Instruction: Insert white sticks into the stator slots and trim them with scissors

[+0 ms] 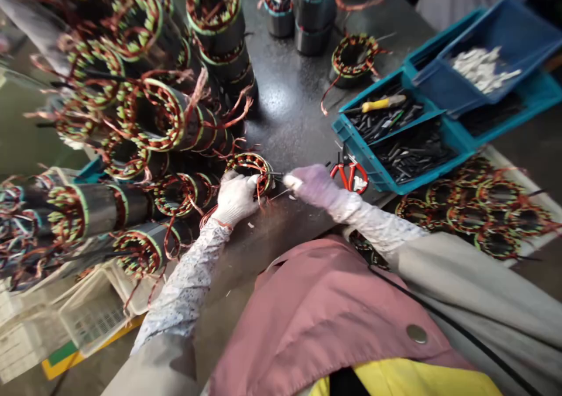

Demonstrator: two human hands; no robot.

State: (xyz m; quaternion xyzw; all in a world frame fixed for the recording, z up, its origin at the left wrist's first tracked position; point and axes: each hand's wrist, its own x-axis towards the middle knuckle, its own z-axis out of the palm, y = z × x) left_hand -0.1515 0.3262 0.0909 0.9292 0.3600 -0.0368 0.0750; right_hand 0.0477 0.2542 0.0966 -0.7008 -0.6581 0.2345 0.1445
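Note:
My left hand [237, 200], in a white knitted glove, is wrapped round the near side of a small motor stator [263, 166] with copper windings and a pale green rim. My right hand [312, 185], in a purple and white glove, is closed at the stator's right side. Its fingertips pinch the end of a thin black tube [276, 175] that reaches to the windings. A thin wire lead sticks out just below it. Red-handled cutters [349, 174] lie beyond my right hand, against the bin.
Stacked stators [162, 115] crowd the left and back left. A single stator [355, 57] stands farther back. The teal divided bin [364, 156] holds black tubes and a yellow-handled screwdriver [383, 103]; a blue bin [522, 39] of white pieces rests on it. More stators fill a tray [535, 185] at right.

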